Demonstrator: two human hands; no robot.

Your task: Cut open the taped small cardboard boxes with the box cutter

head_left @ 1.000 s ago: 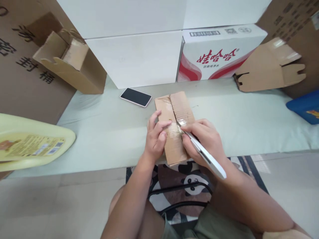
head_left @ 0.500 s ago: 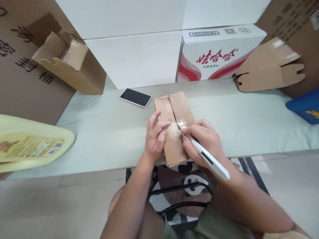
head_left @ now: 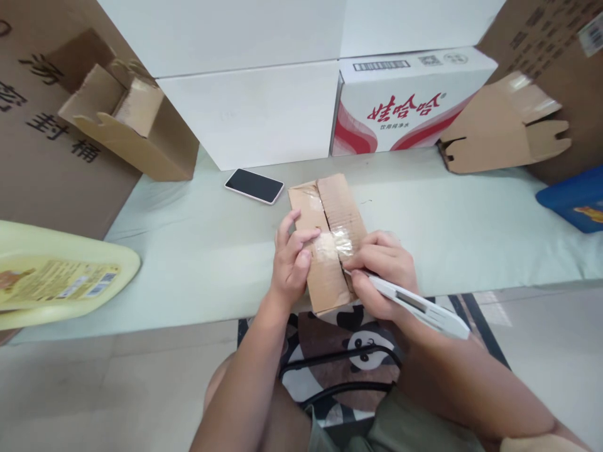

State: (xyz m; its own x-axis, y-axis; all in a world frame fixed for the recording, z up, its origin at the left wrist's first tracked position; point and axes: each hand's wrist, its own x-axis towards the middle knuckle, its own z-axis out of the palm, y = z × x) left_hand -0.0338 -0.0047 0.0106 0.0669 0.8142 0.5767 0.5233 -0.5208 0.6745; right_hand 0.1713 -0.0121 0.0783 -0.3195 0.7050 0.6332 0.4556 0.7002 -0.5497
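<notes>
A small cardboard box (head_left: 325,285) lies on the cloth-covered table, its seam running from far end to near end and clear tape (head_left: 342,240) across the middle. My left hand (head_left: 291,262) grips the box along its left side, with the thumb and fingers over the top face. In my right hand (head_left: 385,267) is a white utility knife (head_left: 419,306), its handle slanting down to the right. The knife's tip meets the seam just on the near side of the tape. How far the blade goes in is hidden.
A phone (head_left: 254,186) lies beyond the box. White cartons (head_left: 247,119) and a red-and-white carton (head_left: 409,113) line the back. Opened cardboard boxes stand at left (head_left: 164,135) and right (head_left: 490,135). A yellow jug (head_left: 61,276) and a blue container (head_left: 575,198) flank the table.
My right hand has drawn the knife toward me along the seam, from the tape to its near side, and the handle has swung outward to the right. My left hand keeps its hold.
</notes>
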